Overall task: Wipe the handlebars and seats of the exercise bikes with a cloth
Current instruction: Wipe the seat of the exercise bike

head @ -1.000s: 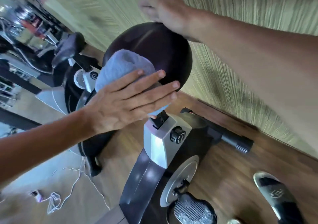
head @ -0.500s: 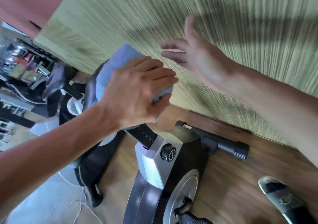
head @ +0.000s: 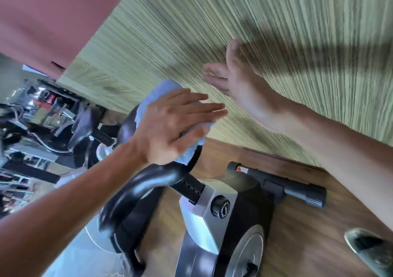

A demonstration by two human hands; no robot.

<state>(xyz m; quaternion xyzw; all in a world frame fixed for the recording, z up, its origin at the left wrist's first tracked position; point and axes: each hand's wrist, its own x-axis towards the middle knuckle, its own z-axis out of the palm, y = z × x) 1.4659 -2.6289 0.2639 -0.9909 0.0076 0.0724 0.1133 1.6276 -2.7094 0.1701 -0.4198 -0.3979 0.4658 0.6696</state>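
fingers [head: 204, 108] of the left hand [head: 170, 127] lie straight, pressing the cloth [head: 153, 93] onto the seat [head: 153, 176], while the right hand [head: 240, 81], released from the seat, hangs open and empty, so wiping continues unbraced.

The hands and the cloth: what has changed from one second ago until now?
The right hand let go of the seat and now hangs free near the wall, fingers loose. The left hand pushed the blue cloth across the seat toward the wall; half a second ago its fingers curled over the cloth, now they lie flat again. The left hand is pressing the cloth on the same bike as before.
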